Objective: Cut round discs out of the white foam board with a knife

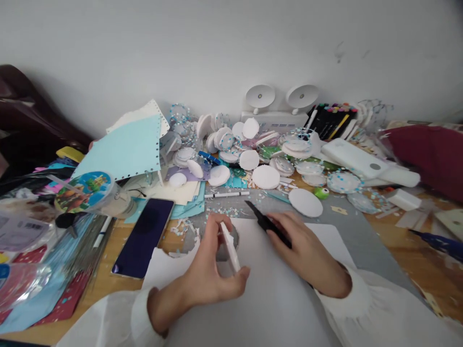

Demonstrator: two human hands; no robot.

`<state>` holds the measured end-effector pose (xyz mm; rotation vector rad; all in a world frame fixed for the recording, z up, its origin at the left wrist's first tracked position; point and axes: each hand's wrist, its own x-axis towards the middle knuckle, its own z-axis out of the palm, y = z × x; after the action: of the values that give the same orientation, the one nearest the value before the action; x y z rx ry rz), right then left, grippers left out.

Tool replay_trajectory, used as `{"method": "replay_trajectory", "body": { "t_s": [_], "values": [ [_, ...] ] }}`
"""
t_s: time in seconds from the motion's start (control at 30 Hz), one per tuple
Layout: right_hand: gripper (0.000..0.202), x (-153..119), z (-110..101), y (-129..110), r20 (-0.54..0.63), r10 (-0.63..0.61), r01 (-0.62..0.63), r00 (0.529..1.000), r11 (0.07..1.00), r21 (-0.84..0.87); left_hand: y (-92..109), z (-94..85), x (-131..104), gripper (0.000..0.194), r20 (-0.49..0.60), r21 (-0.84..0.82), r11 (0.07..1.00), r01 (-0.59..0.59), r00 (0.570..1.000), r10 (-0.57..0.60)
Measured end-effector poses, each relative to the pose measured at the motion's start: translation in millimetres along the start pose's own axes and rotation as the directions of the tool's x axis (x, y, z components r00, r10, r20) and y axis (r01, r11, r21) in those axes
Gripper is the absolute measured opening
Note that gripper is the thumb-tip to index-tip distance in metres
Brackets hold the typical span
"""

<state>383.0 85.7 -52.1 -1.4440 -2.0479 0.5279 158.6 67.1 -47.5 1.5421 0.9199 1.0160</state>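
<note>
Pinched on edge between the thumb and fingers of my left hand [211, 277] is a white foam disc [230, 246], tilted and with a ragged rim. My right hand [304, 250] is wrapped around a black utility knife [269, 224], its tip pointing up and to the left, away from the disc. Under both hands lies a large white sheet [277, 299] with a torn-looking, curved cut at its left edge. Small white scraps [188, 231] are scattered beyond that edge. A flat white disc [306, 202] rests just past my right hand.
Many white discs [265, 177], some trimmed with blue beads, are heaped along the wall. A phone [144, 238] lies at left near a lidded plastic tub [90, 193]. Behind the heap stand a twin-headed lamp [260, 96] and several markers [333, 120]. A white glue gun-like device [369, 164] lies at right.
</note>
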Motion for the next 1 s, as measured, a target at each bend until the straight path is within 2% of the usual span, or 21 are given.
{"method": "replay_trajectory", "body": {
  "t_s": [0.07,0.1,0.2,0.27,0.33,0.43,0.53,0.6,0.67,0.73,0.8,0.9,1.0],
  "values": [
    [0.030,2,-1,4,-0.059,-0.022,0.023,0.998,1.000,0.015,1,0.7,2,0.049,0.083,-0.215,0.971,0.107,0.992,-0.091],
    [0.031,2,-1,5,-0.070,-0.027,0.028,0.997,0.999,0.023,2,0.8,3,0.047,0.124,-0.348,0.924,0.158,0.985,-0.121],
    [0.033,2,0,7,-0.090,-0.019,0.021,0.996,0.999,0.026,8,0.4,9,0.047,0.254,-0.685,0.652,0.324,0.946,-0.202],
    [0.030,2,0,8,-0.096,0.001,-0.001,0.995,1.000,0.006,14,-0.1,12,0.051,0.333,-0.756,0.501,0.420,0.907,-0.259],
    [0.026,2,-1,9,-0.085,0.031,-0.032,0.996,0.999,-0.009,16,-0.4,14,0.054,0.380,-0.750,0.463,0.473,0.880,-0.284],
    [0.023,2,-6,6,-0.040,0.084,-0.082,0.996,0.996,0.045,14,-1.2,13,0.055,0.375,-0.705,0.540,0.459,0.888,-0.265],
    [0.025,-1,-11,-2,-0.044,0.098,-0.090,0.994,0.984,0.151,8,-3.5,11,0.047,0.302,-0.583,0.737,0.342,0.934,-0.194],
    [0.018,-5,-15,-9,-0.088,-0.015,0.027,0.996,0.989,0.142,5,-5.5,10,0.040,0.249,-0.444,0.864,0.239,0.959,-0.138],
    [0.011,-8,-17,-18,-0.097,-0.206,0.213,0.974,0.975,0.068,6,-6.6,9,0.036,0.209,-0.267,0.949,0.165,0.972,-0.110],
    [0.012,-11,-18,-26,-0.051,-0.354,0.354,0.934,0.935,-0.003,8,-6.6,8,0.038,0.155,-0.095,0.990,0.106,0.984,-0.091],
    [0.014,-13,-18,-31,-0.021,-0.431,0.429,0.902,0.901,-0.059,10,-5.9,7,0.045,0.108,0.044,0.997,0.056,0.992,-0.060],
    [0.028,-14,-16,-36,-0.007,-0.506,0.501,0.863,0.856,-0.129,14,-5.6,7,0.054,0.089,0.157,0.987,0.022,0.995,-0.036],
    [0.023,-14,-13,-38,0.002,-0.524,0.519,0.852,0.844,-0.132,15,-6.2,7,0.059,0.103,0.221,0.975,0.013,0.994,-0.037]
  ]
}}
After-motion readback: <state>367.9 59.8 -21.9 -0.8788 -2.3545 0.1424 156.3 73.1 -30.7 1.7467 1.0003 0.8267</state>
